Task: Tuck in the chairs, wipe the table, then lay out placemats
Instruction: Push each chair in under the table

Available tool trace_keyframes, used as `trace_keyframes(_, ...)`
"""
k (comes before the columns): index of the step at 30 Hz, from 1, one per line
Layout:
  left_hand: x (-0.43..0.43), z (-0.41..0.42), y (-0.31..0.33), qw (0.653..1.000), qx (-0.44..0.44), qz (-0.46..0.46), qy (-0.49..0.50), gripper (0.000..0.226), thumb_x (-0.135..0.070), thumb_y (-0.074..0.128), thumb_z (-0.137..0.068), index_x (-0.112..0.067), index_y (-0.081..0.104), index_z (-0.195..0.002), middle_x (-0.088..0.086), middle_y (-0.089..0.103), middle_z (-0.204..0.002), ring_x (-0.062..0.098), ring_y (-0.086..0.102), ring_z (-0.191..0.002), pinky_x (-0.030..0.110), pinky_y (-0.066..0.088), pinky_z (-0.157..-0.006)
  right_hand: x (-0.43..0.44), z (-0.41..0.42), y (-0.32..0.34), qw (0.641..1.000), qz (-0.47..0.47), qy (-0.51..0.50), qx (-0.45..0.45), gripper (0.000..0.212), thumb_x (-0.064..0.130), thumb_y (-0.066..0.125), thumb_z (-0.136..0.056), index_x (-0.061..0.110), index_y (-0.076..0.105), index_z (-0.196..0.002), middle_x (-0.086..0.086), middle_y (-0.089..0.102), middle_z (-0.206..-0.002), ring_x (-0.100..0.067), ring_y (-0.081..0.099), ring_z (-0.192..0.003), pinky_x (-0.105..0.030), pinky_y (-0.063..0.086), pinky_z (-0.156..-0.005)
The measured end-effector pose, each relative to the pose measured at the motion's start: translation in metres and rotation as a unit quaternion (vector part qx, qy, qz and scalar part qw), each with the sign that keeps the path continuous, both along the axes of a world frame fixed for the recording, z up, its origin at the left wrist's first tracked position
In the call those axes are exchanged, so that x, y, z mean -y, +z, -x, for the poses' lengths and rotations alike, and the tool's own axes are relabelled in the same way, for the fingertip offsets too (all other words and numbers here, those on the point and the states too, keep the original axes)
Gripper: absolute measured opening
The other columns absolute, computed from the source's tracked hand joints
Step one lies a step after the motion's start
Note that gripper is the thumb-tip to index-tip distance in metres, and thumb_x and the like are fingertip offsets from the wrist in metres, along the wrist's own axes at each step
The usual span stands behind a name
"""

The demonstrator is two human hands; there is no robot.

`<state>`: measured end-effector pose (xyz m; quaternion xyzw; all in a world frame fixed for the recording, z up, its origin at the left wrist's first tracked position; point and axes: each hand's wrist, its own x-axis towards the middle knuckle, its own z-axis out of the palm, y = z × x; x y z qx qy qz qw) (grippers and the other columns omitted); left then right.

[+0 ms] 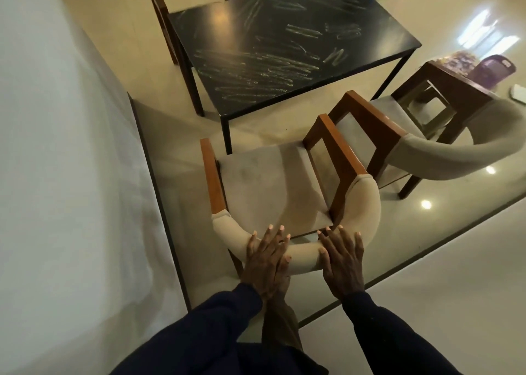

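A wooden chair [267, 181] with a grey seat and a curved padded backrest stands in front of me, its seat facing the black table [284, 47]. My left hand [266, 258] rests flat on the backrest with its fingers straight. My right hand [343, 258] lies beside it on the same backrest, fingers spread and straight. The table top is smeared with pale chalky streaks. A second matching chair [421, 144] stands to the right, turned at an angle, away from the table.
A white wall [57, 146] runs close along the left. Further wooden chairs [162, 13] stand at the table's far side. A dark wooden side table [444, 84] with a purple object sits at right. The floor is glossy beige tile.
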<state>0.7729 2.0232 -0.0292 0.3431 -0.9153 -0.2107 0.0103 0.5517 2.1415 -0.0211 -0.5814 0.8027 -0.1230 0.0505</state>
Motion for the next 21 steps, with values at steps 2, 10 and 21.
trace_keyframes(2, -0.002, -0.006, 0.0, 1.0, 0.001, -0.003, -0.02, 0.055, -0.043, 0.03, -0.111, -0.023, 0.045, -0.16, 0.004, 0.036, -0.171, 0.029, 0.029, -0.159, 0.066, 0.026, -0.124, -0.009, -0.009, -0.002, 1.0, 0.011, -0.016, 0.003, 0.051, 0.042, 0.048, -0.105, 0.017, 0.063, -0.147, -0.011, 0.057, -0.155, -0.039, 0.037, -0.155, -0.071, 0.012, -0.128)
trace_keyframes(10, -0.001, -0.019, -0.015, 0.996, -0.049, 0.02, -0.072, 0.062, -0.048, 0.039, -0.107, -0.022, 0.039, -0.163, 0.002, 0.033, -0.172, 0.026, 0.032, -0.159, 0.059, 0.017, -0.128, -0.026, -0.033, -0.006, 0.998, 0.021, -0.059, -0.002, 0.05, 0.036, 0.046, -0.106, 0.017, 0.061, -0.15, -0.011, 0.056, -0.156, -0.037, 0.036, -0.156, -0.068, 0.011, -0.129)
trace_keyframes(21, -0.004, 0.012, -0.021, 0.999, -0.027, 0.008, -0.044, 0.067, -0.051, 0.041, -0.103, -0.019, 0.039, -0.162, 0.005, 0.037, -0.169, 0.03, 0.039, -0.154, 0.059, 0.014, -0.123, -0.016, -0.005, -0.012, 0.991, 0.061, -0.087, 0.081, 0.048, 0.041, 0.038, -0.109, 0.024, 0.061, -0.146, -0.004, 0.052, -0.161, -0.026, 0.031, -0.158, -0.054, -0.003, -0.131)
